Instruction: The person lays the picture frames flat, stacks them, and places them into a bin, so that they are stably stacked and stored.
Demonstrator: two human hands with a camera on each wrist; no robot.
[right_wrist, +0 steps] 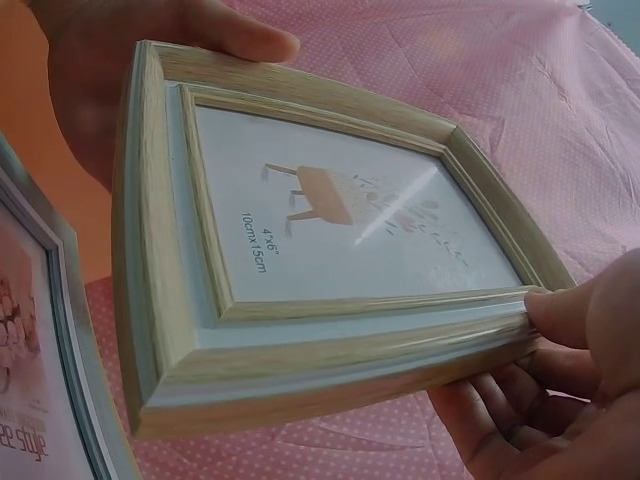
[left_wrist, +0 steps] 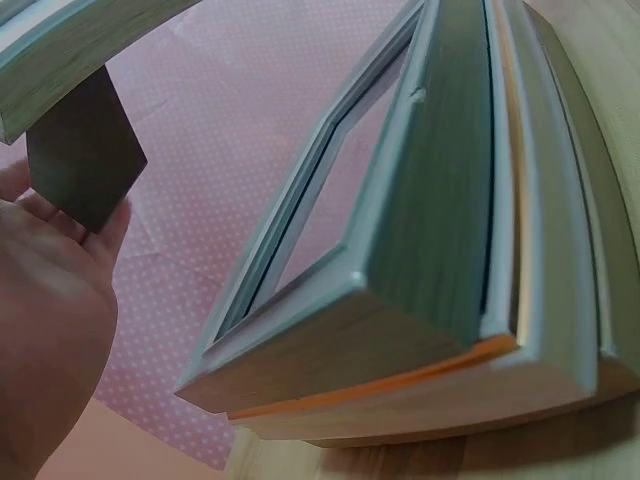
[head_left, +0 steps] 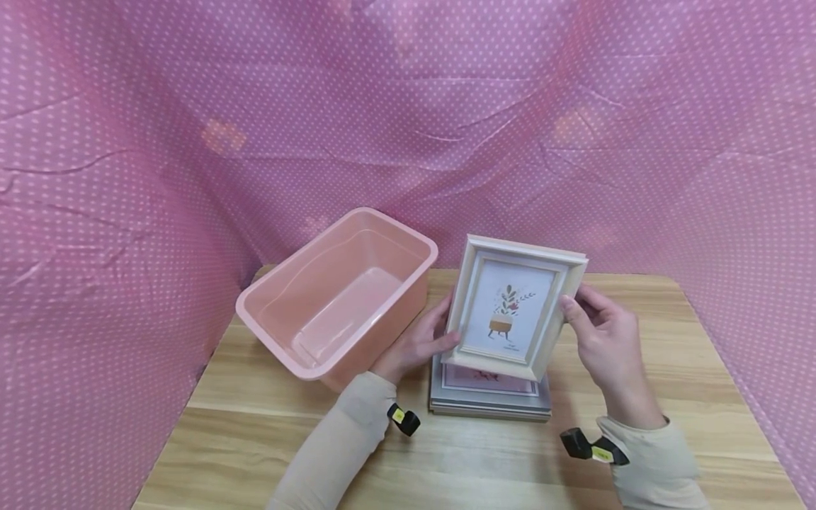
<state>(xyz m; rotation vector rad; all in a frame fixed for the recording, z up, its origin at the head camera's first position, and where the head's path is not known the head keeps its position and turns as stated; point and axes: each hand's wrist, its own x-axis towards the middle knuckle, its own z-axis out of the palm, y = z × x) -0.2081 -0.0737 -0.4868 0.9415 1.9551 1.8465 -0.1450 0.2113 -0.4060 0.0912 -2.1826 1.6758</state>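
Observation:
A cream wood-grain picture frame (head_left: 510,308) with a potted-plant print is held up, tilted, between both hands. My left hand (head_left: 417,343) grips its left edge, thumb on the front and fingers behind. On the opposite edge my right hand (head_left: 608,343) pinches the border, thumb in front and fingers curled behind, as the right wrist view shows. Below it lies a stack of picture frames (head_left: 489,407), a grey one with a pink print on top. A dark flap (left_wrist: 88,150) sticks out behind the raised frame in the left wrist view.
A pink plastic bin (head_left: 338,297) stands left of the stack, open side up, its near side close to my left forearm. Everything rests on a wood-grain table (head_left: 676,354). Pink dotted cloth (head_left: 408,106) hangs around the back and sides.

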